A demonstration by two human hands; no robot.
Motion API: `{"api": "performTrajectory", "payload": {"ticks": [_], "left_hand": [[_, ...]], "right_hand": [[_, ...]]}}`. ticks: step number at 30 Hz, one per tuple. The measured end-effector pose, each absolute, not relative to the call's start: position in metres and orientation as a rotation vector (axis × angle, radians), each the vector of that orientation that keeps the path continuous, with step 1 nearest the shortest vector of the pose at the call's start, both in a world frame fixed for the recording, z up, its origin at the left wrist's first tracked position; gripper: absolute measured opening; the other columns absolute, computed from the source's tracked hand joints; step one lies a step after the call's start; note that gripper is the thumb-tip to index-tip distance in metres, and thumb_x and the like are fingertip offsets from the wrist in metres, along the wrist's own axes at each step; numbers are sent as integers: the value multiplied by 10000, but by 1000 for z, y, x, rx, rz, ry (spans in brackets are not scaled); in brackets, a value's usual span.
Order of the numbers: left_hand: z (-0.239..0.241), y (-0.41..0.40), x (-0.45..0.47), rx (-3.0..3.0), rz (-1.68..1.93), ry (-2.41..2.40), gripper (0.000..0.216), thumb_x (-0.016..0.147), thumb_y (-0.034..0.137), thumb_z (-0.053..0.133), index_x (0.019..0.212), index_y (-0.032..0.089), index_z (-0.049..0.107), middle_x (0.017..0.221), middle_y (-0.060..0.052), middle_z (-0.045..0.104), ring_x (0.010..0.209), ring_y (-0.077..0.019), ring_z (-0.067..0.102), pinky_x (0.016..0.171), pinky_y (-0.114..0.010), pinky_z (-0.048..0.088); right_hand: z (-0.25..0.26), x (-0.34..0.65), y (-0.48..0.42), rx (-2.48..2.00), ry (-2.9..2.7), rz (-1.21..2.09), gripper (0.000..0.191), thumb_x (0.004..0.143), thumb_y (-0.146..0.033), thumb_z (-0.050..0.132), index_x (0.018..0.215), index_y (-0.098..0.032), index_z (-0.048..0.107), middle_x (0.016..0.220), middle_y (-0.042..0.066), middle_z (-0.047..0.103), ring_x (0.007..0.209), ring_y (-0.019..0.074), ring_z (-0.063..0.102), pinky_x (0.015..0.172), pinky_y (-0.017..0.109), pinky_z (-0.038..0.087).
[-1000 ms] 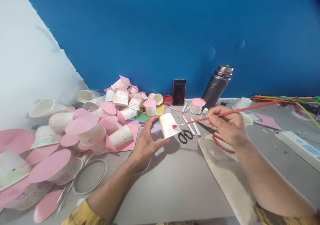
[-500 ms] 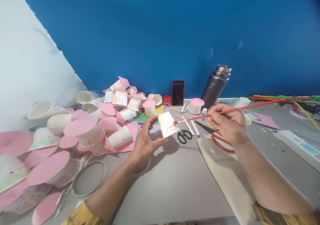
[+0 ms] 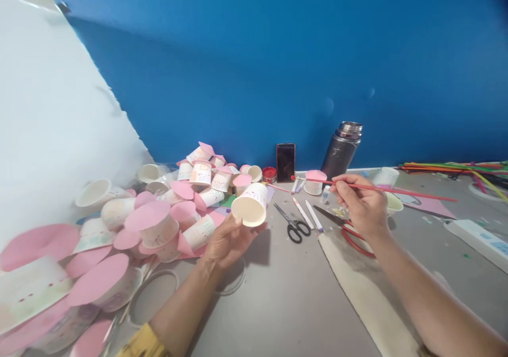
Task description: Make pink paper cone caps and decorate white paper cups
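My left hand [image 3: 230, 240] holds a white paper cup [image 3: 250, 206] near the middle, its open mouth tilted toward me, the thumb at the rim. Faint coloured marks show on the cup's outer side. Between the fingertips of my right hand [image 3: 359, 203] is a red-handled paintbrush [image 3: 397, 189], its red-tipped end pointing left, apart from the cup. Behind the cup stands a small round pot of red paint [image 3: 269, 175]. Black-handled scissors [image 3: 293, 225] lie between my hands, and red-handled scissors [image 3: 355, 239] lie under my right hand.
Many decorated cups with pink paper tops [image 3: 148, 222] are heaped at left. A phone [image 3: 286, 162] and a dark flask [image 3: 342, 148] stand by the blue wall. White markers [image 3: 313, 216], a beige cloth [image 3: 365, 288], a power strip [image 3: 480, 240] and pipe cleaners [image 3: 436, 167] lie at right.
The cup has been turned so its mouth faces me, and it has moved slightly left and down. The brush tip has come away from the cup's side. The camera view has shifted.
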State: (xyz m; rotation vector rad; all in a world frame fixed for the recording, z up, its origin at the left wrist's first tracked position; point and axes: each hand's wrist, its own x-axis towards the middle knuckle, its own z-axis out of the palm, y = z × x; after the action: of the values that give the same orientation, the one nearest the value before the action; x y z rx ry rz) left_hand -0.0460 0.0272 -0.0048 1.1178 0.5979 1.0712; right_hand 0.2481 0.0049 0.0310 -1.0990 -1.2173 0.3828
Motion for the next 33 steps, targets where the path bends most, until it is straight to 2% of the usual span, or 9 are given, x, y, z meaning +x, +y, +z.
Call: {"api": "performTrajectory", "payload": {"ticks": [3, 7, 10, 14, 16, 19, 22, 26, 33], "left_hand": [[-3, 24, -53, 1086, 1008, 510, 806, 730, 763, 606, 1386, 303, 514, 1468, -148, 571, 1350, -463, 533, 975, -667, 487], [-3, 23, -58, 1045, 966, 446, 884, 674, 803, 612, 1384, 283, 530, 1381, -168, 627, 1228, -463, 620, 928, -651, 498], [-4, 26, -55, 1005, 992, 429, 802, 706, 698, 665, 1368, 262, 536, 1385, -151, 619, 1280, -423, 588, 950, -578, 513], [-7, 30, -45, 1226, 1153, 720, 689, 691, 402, 787, 1309, 238, 531, 1318, -132, 632, 1260, -353, 590, 973, -490, 507], [-10, 30, -40, 1523, 1266, 942, 692, 654, 287, 803, 1285, 234, 524, 1321, -123, 617, 1255, -333, 579, 1013, -487, 472], [-15, 28, -36, 1859, 1374, 1184, 739, 683, 241, 765, 1355, 230, 459, 1390, -130, 555, 1288, -320, 542, 1062, -506, 425], [-18, 30, -36, 1961, 1435, 1350, 736, 726, 271, 757, 1380, 212, 424, 1365, -139, 539, 1264, -321, 544, 1022, -495, 453], [-19, 35, -41, 2081, 1494, 1425, 676, 721, 309, 804, 1310, 215, 485, 1266, -116, 576, 1196, -323, 573, 977, -476, 478], [-22, 36, -40, 2265, 1430, 1584, 691, 711, 324, 806, 1328, 211, 517, 1188, -119, 538, 1160, -334, 542, 985, -474, 462]], "right_hand": [[27, 244, 5, -1189, -1287, 257, 205, 936, -423, 667, 952, -225, 715, 795, 30, 734, 605, 155, 598, 550, 270, 482], [24, 238, 5, -1164, -1434, 84, 176, 950, -376, 637, 905, -224, 713, 819, 41, 745, 700, 199, 679, 643, 310, 534], [20, 237, 9, -1075, -1591, -106, 136, 967, -316, 604, 953, -226, 706, 887, 59, 752, 813, 230, 711, 733, 350, 560], [7, 242, 20, -999, -1775, -306, 203, 996, -222, 532, 1124, -229, 689, 1033, 90, 750, 973, 244, 721, 843, 373, 575], [-1, 244, 24, -1014, -1804, -379, 250, 1004, -204, 517, 1195, -236, 675, 1096, 92, 744, 1024, 242, 715, 902, 382, 575], [-6, 244, 28, -1048, -1901, -466, 316, 1021, -189, 475, 1280, -243, 649, 1163, 93, 731, 1099, 247, 693, 948, 396, 573], [-1, 238, 33, -1081, -2036, -537, 366, 1030, -171, 440, 1341, -234, 622, 1217, 101, 713, 1143, 255, 672, 962, 402, 570], [17, 219, 48, -1112, -2154, -645, 400, 1018, -137, 434, 1376, -197, 603, 1256, 136, 695, 1133, 273, 651, 913, 408, 579], [19, 198, 78, -1244, -2244, -481, 416, 971, -92, 441, 1330, -151, 643, 1302, 179, 673, 1150, 318, 624, 836, 436, 581]]}}
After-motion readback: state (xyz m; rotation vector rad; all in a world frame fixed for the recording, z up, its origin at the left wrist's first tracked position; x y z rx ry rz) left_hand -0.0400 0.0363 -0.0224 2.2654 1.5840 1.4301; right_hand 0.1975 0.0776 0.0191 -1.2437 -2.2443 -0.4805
